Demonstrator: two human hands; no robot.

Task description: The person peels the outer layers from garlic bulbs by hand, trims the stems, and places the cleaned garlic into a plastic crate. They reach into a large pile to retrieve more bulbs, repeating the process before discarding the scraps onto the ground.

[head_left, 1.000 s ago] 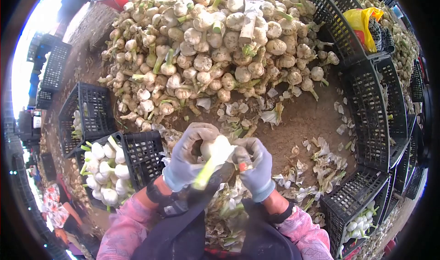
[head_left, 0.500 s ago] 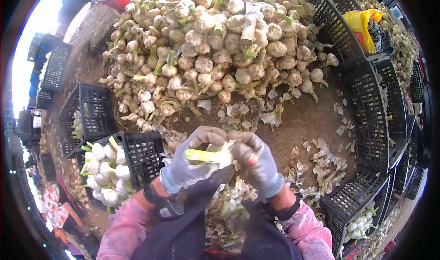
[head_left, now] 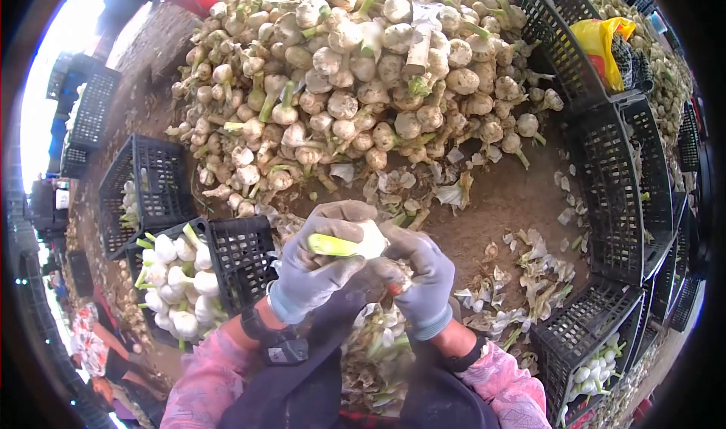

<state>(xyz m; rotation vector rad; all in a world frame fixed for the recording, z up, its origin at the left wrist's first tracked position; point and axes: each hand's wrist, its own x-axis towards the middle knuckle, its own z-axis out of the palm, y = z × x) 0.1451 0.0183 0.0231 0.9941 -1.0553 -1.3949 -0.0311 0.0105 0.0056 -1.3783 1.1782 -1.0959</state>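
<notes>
Holds a white garlic bulb (head_left: 370, 241) in front of the knees, clamped in the gloved left hand (head_left: 321, 259), with green stem pointing left. Has the gloved right hand (head_left: 418, 272) just beside it, with curled fingers; cannot tell whether closed on anything. Has at left a black crate (head_left: 240, 259) filled with white bulbs (head_left: 181, 281), with a second crate (head_left: 162, 175) beyond, partly hidden inside; at right, a third crate (head_left: 582, 319) containing white bulbs (head_left: 596, 372). Faces a large heap of soil-stained garlic (head_left: 348, 104).

Before me spreads a brown dirt floor (head_left: 491, 213), black crates (head_left: 603, 173) lining its right edge, white glare (head_left: 82, 14) beyond its left.
</notes>
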